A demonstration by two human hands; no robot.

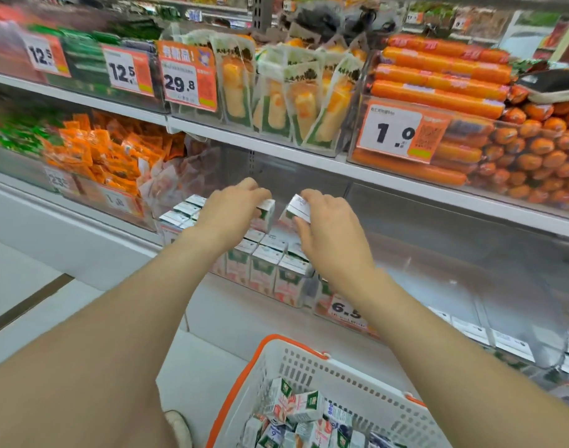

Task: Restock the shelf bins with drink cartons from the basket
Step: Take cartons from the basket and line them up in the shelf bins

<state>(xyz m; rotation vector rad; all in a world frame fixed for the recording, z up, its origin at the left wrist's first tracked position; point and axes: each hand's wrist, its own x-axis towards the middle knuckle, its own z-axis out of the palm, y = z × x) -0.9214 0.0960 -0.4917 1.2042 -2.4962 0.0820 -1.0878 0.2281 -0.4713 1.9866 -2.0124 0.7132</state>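
— What do your hands hold now?
— Your left hand (233, 206) grips a carton (267, 211), your right hand (330, 229) grips a second carton (297, 206), both above the shelf bin (310, 287). Loose cartons (305, 405) lie in the basket (341, 381).

Left hand (232, 202), right hand (329, 221) seemingly grip cartons (298, 205).

The white shelf (221, 305) bears a clear bin (313, 282) holding upright drink cartons (263, 270) in rows.

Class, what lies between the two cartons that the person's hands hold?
Nothing: the head view shows a narrow bare gap between the left carton and the right carton.
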